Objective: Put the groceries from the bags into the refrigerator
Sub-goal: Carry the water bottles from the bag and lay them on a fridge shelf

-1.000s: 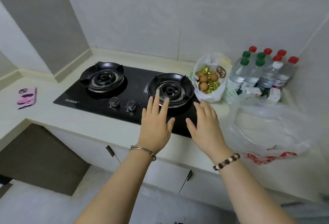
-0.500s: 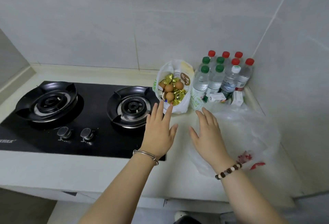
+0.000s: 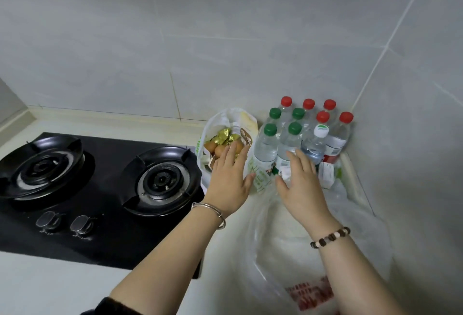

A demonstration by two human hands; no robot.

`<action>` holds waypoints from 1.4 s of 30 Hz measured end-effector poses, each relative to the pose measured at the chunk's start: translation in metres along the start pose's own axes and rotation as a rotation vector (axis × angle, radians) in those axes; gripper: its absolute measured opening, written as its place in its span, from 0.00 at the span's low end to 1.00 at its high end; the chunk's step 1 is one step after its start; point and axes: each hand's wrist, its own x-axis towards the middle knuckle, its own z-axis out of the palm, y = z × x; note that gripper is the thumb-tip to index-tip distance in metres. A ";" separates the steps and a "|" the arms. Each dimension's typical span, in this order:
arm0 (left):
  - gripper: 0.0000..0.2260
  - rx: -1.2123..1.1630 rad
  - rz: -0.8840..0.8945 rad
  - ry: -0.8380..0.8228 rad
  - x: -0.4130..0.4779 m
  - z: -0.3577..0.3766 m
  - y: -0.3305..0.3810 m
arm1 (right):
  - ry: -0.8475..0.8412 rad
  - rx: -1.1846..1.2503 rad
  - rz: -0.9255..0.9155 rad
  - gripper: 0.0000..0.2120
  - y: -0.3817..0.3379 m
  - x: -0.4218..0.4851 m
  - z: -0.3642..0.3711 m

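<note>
- Hovering over the open mouth of the white bag (image 3: 226, 120), the left hand (image 3: 229, 177) has its fingers straight and its grip released; whether the fingertips touch the eggs (image 3: 217, 149) below cannot be told
- Right hand (image 3: 300, 184): fingers straight and spread, grip released, held in front of the lower parts of the water bottles (image 3: 288, 144); contact cannot be told
- The white bag stands on the bench (image 3: 37, 287) between the gas hob (image 3: 100, 189) and the bottles, mouth facing up, with brown eggs and gold-wrapped pieces (image 3: 226, 136) inside
- A round brown label (image 3: 246, 137) in the bag bears pale characters, and green print (image 3: 260, 180) runs down the bag's side; neither is legible
- The bottles stand upright in the wall corner, long axes vertical, caps up: four green caps (image 3: 275, 113), five red caps (image 3: 308, 104), and one white cap (image 3: 321, 130) with a green logo too small to read
- The rightmost bottle carries a red label (image 3: 330, 157), its text blurred
- Small white cartons (image 3: 327, 174) sit just beside the bottles
- A clear plastic bag (image 3: 363, 239) lies crumpled on the bench under the right forearm, with red print (image 3: 310, 292) that is unreadable
- A silver bangle (image 3: 210, 210) sits on the left wrist, a bead bracelet (image 3: 330, 237) on the right
</note>
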 end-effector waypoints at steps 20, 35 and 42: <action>0.27 -0.059 -0.165 -0.102 0.127 0.031 0.027 | 0.105 -0.034 0.170 0.24 0.078 0.109 -0.004; 0.15 -0.213 -0.321 -0.022 0.124 0.032 0.027 | 0.167 0.058 0.410 0.19 0.081 0.112 -0.004; 0.15 -0.299 -0.291 0.176 0.115 0.009 0.038 | 0.282 0.083 0.323 0.20 0.062 0.103 -0.033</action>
